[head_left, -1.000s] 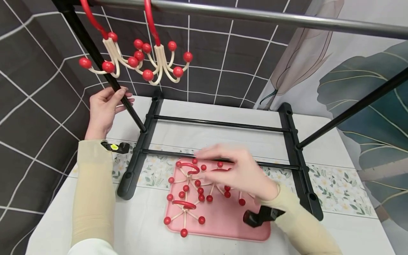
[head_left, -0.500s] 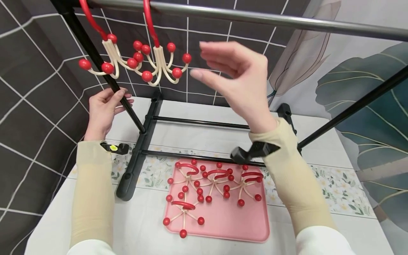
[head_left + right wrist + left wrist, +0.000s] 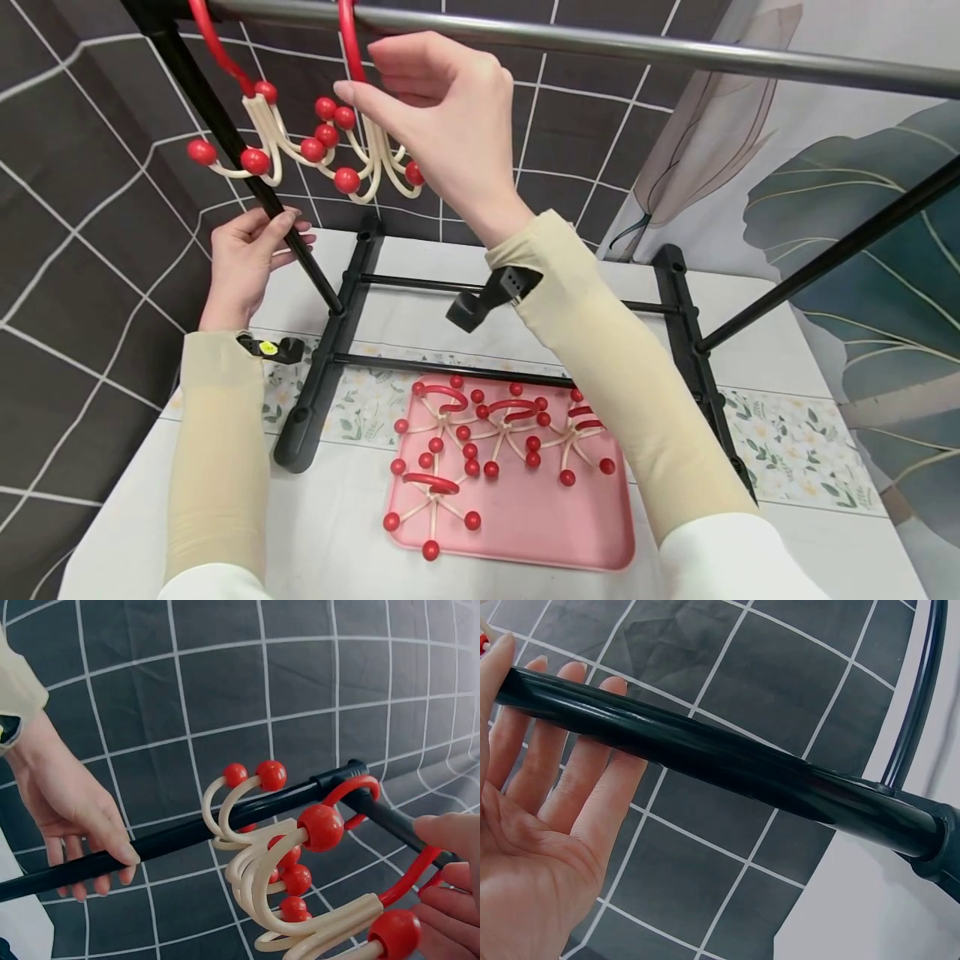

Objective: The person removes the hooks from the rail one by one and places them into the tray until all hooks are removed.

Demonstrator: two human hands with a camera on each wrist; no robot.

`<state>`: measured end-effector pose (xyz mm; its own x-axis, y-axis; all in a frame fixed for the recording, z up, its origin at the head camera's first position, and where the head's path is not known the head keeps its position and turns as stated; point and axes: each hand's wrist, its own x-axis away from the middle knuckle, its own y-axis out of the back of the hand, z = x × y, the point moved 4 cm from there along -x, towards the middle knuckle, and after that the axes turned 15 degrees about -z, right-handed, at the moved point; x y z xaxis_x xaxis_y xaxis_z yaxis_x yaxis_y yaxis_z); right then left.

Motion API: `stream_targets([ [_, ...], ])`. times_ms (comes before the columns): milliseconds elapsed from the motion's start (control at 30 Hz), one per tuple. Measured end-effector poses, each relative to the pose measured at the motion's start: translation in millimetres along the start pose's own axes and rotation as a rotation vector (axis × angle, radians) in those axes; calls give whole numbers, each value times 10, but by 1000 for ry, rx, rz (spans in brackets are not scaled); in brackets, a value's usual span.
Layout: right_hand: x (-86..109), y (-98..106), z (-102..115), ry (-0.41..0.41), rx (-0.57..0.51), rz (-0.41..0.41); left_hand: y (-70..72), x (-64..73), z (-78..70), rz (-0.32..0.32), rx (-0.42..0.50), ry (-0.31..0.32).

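My left hand (image 3: 243, 258) grips a slanted black pole (image 3: 727, 761) of the rack, thumb in front and fingers behind. Two multi-arm hook hangers hang by red hooks from the silver top rail (image 3: 570, 35); their cream arms end in red balls. The left hanger (image 3: 258, 117) is nearest the pole. Raised at the right hanger (image 3: 337, 922), my right hand (image 3: 450, 125) has thumb and fingers parted around its red hook (image 3: 409, 877), just below the rail. It partly covers that hanger in the head view.
On the table a pink tray (image 3: 540, 533) holds several similar hangers (image 3: 433, 492), red hooks upward. The rack's black base (image 3: 307, 400) and crossbars (image 3: 450, 365) lie behind it. Dark grid-patterned cloth (image 3: 82, 225) and a leaf-print curtain (image 3: 862, 250) stand around.
My right hand has risen from above the pink tray, then moved left to the right hanger's red hook. My left hand stays on the pole; both hanging hangers keep their places.
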<state>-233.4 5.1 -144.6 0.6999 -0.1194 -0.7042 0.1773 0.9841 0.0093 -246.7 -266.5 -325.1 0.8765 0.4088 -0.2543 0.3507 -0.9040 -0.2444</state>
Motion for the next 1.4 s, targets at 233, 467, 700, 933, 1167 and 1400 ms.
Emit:
stream_targets([
  [233, -46, -32, 19, 91, 19, -52, -24, -10, 2, 4, -7, -14],
  [467, -22, 73, 76, 90, -69, -140, -22, -12, 5, 4, 4, -20],
  [700, -45, 332, 275, 197, -104, -187, -21, -6, 8, -2, -11, -7],
  [933, 84, 679, 321, 342, -66, -128, -15, -11, 9, 0, -21, 0],
  [1167, 339, 900, 216, 290, 2, -53, 12, -24, 19, 1, 6, -1],
  [1400, 625, 1111, 97, 201, 42, 11, 17, -25, 24, -3, 16, -3],
])
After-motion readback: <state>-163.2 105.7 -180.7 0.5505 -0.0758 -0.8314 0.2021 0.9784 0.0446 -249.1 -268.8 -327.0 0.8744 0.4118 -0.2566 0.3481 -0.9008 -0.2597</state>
